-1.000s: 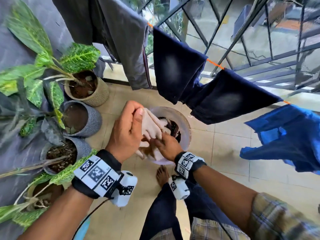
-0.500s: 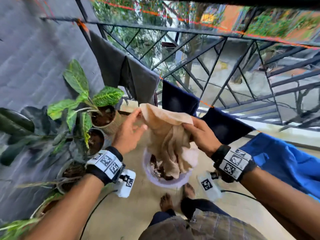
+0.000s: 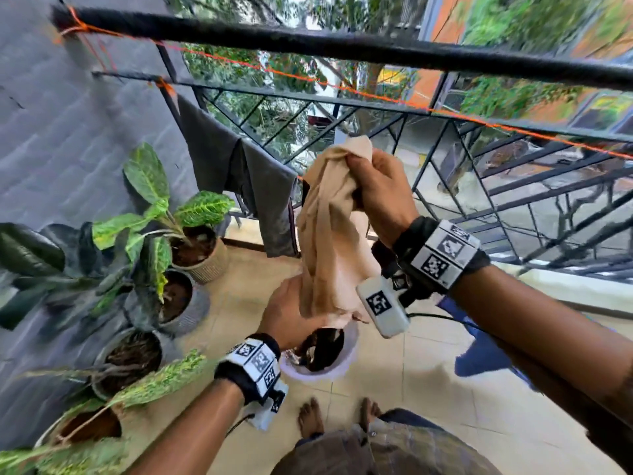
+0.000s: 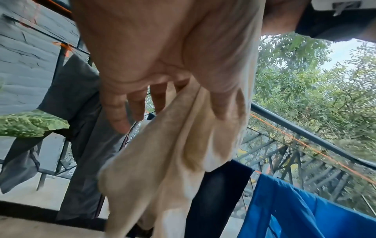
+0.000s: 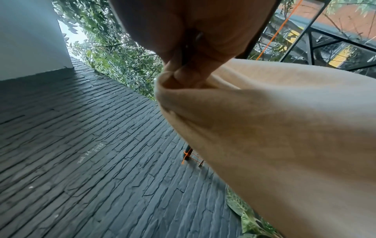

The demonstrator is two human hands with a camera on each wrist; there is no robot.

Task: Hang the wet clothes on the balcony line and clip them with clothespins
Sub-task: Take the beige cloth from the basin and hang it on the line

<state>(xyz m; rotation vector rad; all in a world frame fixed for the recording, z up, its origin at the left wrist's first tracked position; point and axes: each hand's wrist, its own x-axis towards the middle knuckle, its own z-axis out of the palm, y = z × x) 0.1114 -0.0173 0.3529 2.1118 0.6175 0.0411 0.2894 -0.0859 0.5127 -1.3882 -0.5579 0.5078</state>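
Beige, limp cloth [image 3: 329, 241] hangs above a white tub [image 3: 342, 366] of dark laundry on the tiled floor; the right hand [image 3: 380, 197] fists its top, the left hand [image 3: 287, 313] grips lower down.

Left wrist: thumb pressed into soft folds, fingers [image 4: 122, 111] loosely spread.

Right wrist: fingertips [image 5: 183, 77] pinch the hem.

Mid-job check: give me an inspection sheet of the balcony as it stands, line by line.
Surface: tiled floor, bare feet on it.
Job's things: beige garment bunched, off the line; orange clothesline bare above; grey garment and blue garment hung lower; basin holds more laundry. Clothespins: nothing seen.
Clutter: potted plants along the wall.
Grippers: right hand grips the garment's top; left hand holds its lower part.
Cables: wrist-camera cable.
Surroundings: metal railing, trees beyond.
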